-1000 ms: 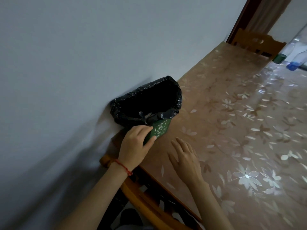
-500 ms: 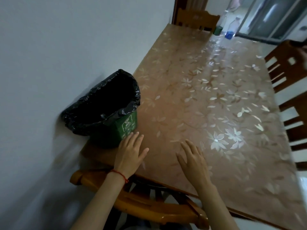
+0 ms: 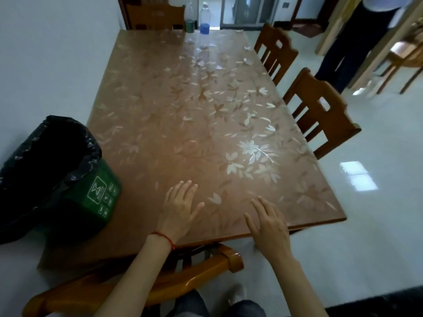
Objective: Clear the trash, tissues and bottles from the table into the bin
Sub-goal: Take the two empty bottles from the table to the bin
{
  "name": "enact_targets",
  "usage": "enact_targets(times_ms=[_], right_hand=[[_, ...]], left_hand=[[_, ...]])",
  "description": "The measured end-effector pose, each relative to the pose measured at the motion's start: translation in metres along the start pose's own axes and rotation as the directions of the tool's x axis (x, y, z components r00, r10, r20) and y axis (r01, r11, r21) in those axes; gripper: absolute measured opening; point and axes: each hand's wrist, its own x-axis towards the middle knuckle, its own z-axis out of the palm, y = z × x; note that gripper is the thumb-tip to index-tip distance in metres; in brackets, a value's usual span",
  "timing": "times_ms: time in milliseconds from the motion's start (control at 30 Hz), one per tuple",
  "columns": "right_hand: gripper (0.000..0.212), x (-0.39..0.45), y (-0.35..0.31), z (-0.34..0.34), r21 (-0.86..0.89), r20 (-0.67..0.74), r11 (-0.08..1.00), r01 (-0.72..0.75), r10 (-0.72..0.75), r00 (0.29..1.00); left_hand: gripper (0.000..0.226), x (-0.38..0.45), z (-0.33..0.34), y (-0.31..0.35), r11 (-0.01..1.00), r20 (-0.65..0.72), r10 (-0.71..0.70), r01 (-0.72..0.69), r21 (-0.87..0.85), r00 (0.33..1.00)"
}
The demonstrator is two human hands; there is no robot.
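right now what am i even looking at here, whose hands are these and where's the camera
The camera sits on a person's head, looking forward and down, so these are that person's own bare hands. The left hand, with a red string at the wrist, and the right hand are open over the near edge of the table; neither holds anything. A green bin lined with a black bag stands on the table's near left corner. Two upside-down bottles stand at the far end. Wooden chairs line the right side.
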Motion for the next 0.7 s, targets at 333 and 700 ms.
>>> enact_targets(times_ms=[333,700], right_hand=[[0.043,-0.046,0.095,-0.036,0.079,-0.086,0.963,-0.256,0.263,0.961],[0.041,-0.102,0.214,-0.073,0.084,-0.171,0.856,-0.510,0.516,0.839]], left_hand=[[0.044,0.033,0.030,0.121,0.960,0.038,0.279,-0.280,0.021,0.959],[0.059,0.060,0.095,0.257,0.854,0.175,0.516,-0.518,-0.035,0.838]])
